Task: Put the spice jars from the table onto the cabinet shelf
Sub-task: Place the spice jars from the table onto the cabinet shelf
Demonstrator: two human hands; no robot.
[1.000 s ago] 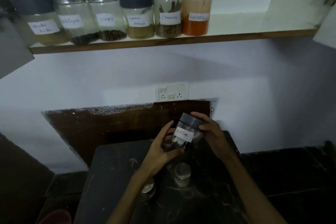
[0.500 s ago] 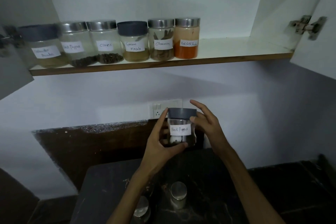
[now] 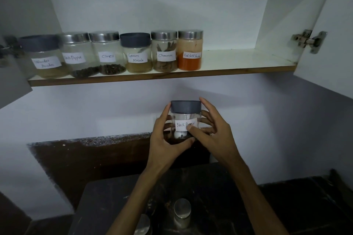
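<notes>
I hold a clear jar labelled Black Pepper [image 3: 185, 118], with a dark grey lid, upright in front of the wall below the cabinet shelf [image 3: 238, 59]. My left hand [image 3: 168, 139] wraps its left side and bottom. My right hand [image 3: 214, 129] grips its right side, thumb across the label. Several labelled jars stand in a row on the shelf's left half, ending with the red chilli powder jar [image 3: 190, 50]. Two steel-lidded jars [image 3: 182, 212] [image 3: 142, 224] remain on the dark table [image 3: 107, 206] beneath my arms.
The shelf's right half is bare white board. An open cabinet door with a metal hinge [image 3: 308, 41] hangs at the right, and another door edge [image 3: 11, 74] sits at the left. A dark backsplash panel [image 3: 86, 158] lies behind the table.
Both hands have lifted the Black Pepper jar from just above the table up toward the shelf, turning it upright. My view has tilted upward, showing more of the cabinet.
</notes>
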